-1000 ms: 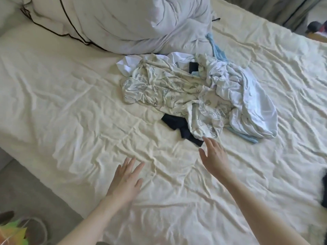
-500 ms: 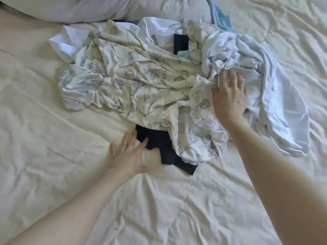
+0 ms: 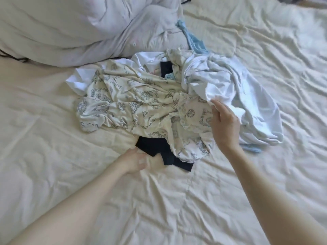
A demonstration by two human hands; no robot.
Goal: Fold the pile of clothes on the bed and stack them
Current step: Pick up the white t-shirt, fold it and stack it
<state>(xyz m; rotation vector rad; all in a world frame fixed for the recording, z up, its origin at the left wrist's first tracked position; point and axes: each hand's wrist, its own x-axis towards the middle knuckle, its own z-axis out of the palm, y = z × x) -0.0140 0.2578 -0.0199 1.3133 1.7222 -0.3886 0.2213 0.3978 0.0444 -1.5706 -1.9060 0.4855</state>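
A loose pile of clothes lies in the middle of the bed. On top is a cream patterned garment, and to its right a crumpled white garment. A dark navy garment sticks out from under the pile's near edge. My left hand has its fingers curled on the navy garment's near left corner. My right hand lies on the pile where the patterned and white garments meet. Its fingertips are tucked under a fold of the white garment, gripping it.
A bulky white duvet is heaped at the back left, touching the pile. A light blue knitted piece trails from the pile's far side, and another light blue bit shows under the white garment. The wrinkled cream sheet spreads around.
Both hands have reached from the bare sheet to the pile. The left hand went from flat beside the navy garment to curled on its corner. The right hand's fingers slid under the white fold.
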